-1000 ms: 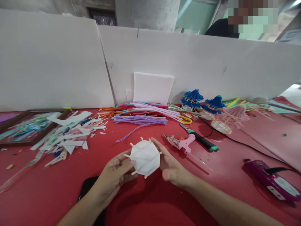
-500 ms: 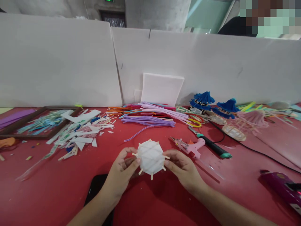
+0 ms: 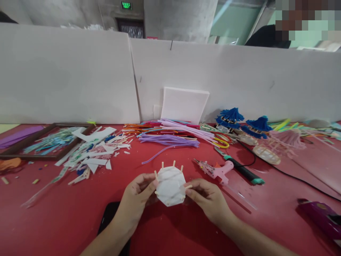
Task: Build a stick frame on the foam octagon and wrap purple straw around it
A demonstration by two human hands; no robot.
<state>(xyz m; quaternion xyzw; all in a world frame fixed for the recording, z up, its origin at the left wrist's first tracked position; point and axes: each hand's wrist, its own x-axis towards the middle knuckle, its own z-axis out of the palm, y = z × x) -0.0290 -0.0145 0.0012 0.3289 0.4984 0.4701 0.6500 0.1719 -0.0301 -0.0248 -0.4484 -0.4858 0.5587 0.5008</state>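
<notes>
Both my hands hold a small white foam polygon with short wooden sticks poking out round its edge, just above the red table. My left hand pinches its left side with thumb and fingers. My right hand pinches the right side near one stick. The piece is tilted toward me, its crossed sticks showing on its face.
A pink glue gun lies just right of my hands, a teal-tipped tool behind it. Purple and coloured foam tubes, white scraps, a wooden frame, blue tassel pieces, a dark phone, a purple device. White partition boards behind; a person beyond.
The white piece has been turned and tilted in my fingers, and both hands closed on its sides; a second ago my right hand was loose beside it. The camera has shifted slightly.
</notes>
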